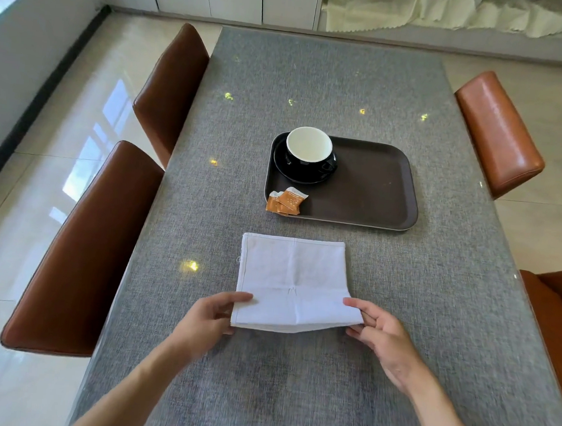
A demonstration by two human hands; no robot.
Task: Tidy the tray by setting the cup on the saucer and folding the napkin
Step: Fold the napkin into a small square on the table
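A white cloth napkin (pixel 293 277) lies on the grey table in front of me, doubled over, its near edge lifted a little. My left hand (pixel 210 319) pinches the near left corner. My right hand (pixel 376 332) pinches the near right corner. Beyond it a dark brown tray (pixel 374 186) holds a black cup (pixel 310 151) with a white inside. The cup stands upright on a black saucer (pixel 286 170) in the tray's far left corner.
Orange sugar packets (pixel 285 201) lie at the tray's near left corner, partly over its rim. Brown leather chairs flank the table: two on the left (pixel 81 248) (pixel 172 85), two on the right (pixel 498 131) (pixel 555 318). The grey table surface (pixel 293 396) stretches far ahead.
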